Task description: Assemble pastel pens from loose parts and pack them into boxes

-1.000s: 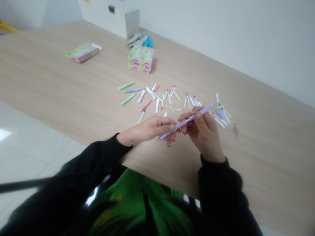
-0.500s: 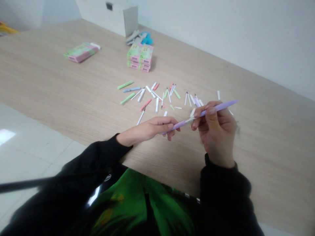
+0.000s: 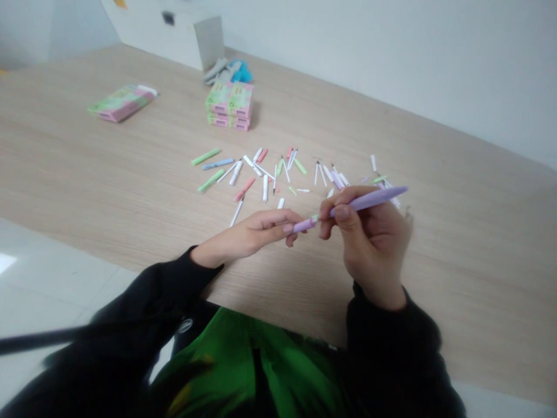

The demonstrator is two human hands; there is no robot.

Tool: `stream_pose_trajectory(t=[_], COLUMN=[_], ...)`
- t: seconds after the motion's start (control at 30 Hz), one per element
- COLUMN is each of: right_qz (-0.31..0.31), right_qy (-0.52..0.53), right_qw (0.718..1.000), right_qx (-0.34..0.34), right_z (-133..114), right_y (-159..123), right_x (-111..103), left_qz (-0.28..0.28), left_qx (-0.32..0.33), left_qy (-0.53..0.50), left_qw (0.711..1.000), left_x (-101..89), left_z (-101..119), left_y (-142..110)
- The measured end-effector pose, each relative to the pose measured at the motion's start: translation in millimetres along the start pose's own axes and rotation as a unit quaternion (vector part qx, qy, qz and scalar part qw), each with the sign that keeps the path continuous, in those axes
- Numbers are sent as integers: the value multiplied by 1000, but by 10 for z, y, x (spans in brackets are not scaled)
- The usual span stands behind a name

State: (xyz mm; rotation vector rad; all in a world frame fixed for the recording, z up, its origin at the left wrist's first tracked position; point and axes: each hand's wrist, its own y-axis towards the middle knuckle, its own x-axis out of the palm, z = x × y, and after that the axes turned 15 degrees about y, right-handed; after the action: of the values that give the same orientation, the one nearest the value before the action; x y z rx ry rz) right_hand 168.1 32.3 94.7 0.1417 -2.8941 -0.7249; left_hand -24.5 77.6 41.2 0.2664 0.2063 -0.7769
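Note:
My left hand [image 3: 250, 233] is closed around a short lilac pen part [image 3: 303, 225], thumb on top. In my right hand [image 3: 374, 241], thumb and fingers pinch a longer lilac pen barrel [image 3: 378, 198] that tapers to its far right end. The two parts lie in one slanting line, joined by a thin pale core across a small gap. Whether the left part is a cap or a barrel half, I cannot tell. Beyond my hands lie loose pen parts: green barrels [image 3: 206, 157], a blue one [image 3: 218, 164], red ones [image 3: 244, 190] and white refills [image 3: 237, 212].
Pink and green boxes [image 3: 229, 104] are stacked at the back, and another such box [image 3: 124, 103] lies flat to their left. Behind the stack are grey and blue gloves [image 3: 240, 71] and a white box [image 3: 209, 43]. The wood-grain table [image 3: 470, 244] meets a wall at the back.
The two lilac parts have come closer together, so less of the core shows between them. My view has shifted a little, moving the table things leftward in the picture.

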Motion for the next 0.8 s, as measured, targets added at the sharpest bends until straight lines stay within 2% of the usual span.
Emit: stream_pose_trajectory(t=[0.13,0.27,0.47,0.53,0.67,0.8], right_qz=[-15,0,9,2,-16,9], right_qy=[15,37,32,53,104,128], right_qw=[1000,999,999,998,992,989], right_qx=[13,6,27,40,71,77], right_z=[-13,62,136,143,213,325], right_y=[4,22,25,17,-1,-10], right_x=[14,10,-18,-18,-13,-40], left_qz=[0,0,-3,13,83,75], left_qx=[3,11,7,-2,-30,-37], left_qy=[4,-11,-98,-135,-192,-178], left_qw=[1000,1000,995,991,978,980], left_x=[-7,-4,47,68,110,174], left_z=[-3,-37,-38,-48,-164,-248], left_y=[5,8,23,41,94,128])
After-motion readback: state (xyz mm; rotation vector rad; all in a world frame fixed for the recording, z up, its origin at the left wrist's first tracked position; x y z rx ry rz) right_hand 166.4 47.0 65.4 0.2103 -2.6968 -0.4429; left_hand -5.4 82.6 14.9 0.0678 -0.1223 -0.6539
